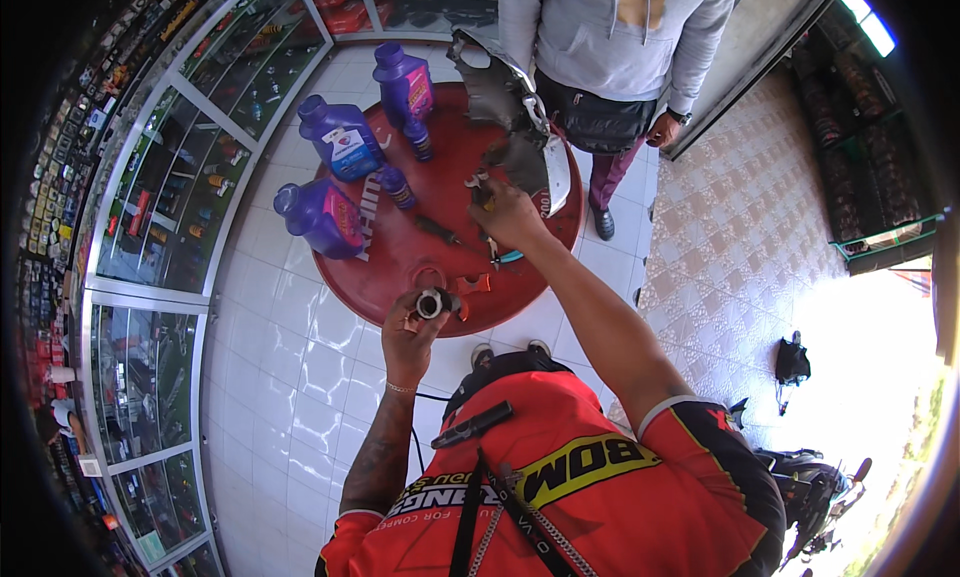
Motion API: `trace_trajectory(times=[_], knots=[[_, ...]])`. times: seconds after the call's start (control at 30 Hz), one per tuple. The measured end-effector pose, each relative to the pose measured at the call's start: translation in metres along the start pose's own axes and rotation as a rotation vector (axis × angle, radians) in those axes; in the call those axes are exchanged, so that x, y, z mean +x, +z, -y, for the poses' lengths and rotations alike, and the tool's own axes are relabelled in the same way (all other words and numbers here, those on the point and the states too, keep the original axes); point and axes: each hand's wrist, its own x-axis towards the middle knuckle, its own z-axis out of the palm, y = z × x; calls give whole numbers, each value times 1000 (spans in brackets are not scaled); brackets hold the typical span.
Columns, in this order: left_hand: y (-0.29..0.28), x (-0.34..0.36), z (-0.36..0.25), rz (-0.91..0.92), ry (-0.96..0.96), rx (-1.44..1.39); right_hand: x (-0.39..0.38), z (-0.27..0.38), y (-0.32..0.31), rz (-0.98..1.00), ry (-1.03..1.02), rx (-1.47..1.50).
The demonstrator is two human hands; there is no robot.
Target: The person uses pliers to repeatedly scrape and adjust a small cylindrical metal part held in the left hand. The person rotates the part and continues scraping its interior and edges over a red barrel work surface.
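My left hand (406, 327) is closed around a metal part with a round, dark bore (431, 303), held over the near edge of a red drum top (400, 262). Farther off, my right hand (508, 219) reaches down to the drum top with curled fingers. A small metallic piece (481, 185) shows at its fingertips; its kind cannot be made out. Left of that hand lies a screwdriver with a dark and green handle (436, 228). An orange piece (473, 283) rests between my two hands.
Purple bottles (340, 137) and smaller purple ones (397, 188) stand on the drum's left side. A dark, torn-looking panel (495, 97) lies at the far edge, before a person in a grey hoodie (625, 47). Glass display cases (165, 187) line the left.
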Motion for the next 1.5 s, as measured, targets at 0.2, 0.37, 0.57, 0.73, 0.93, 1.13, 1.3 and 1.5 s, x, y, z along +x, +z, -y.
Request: trace_trajectory(times=[0.2,0.37,0.57,0.73,0.93,1.13,1.3,1.5], knots=[[12,3,-5,7,5,19,-37,28,-53,-192,-207,-13],[23,4,-14,12,22,25,-78,35,-118,-295,-358,817],[36,14,-22,8,86,-3,-128,-14,-182,114,-192,1536],[48,17,-26,31,52,1,-168,-40,-140,717,214,1612],[62,18,-28,64,8,8,-158,-40,-123,612,71,698],[72,11,-31,91,33,-4,-127,-13,-166,472,-332,-252],[77,11,-45,162,120,151,-87,10,-203,749,-360,-515],[88,8,-58,140,174,223,-71,27,-216,781,-428,-551]])
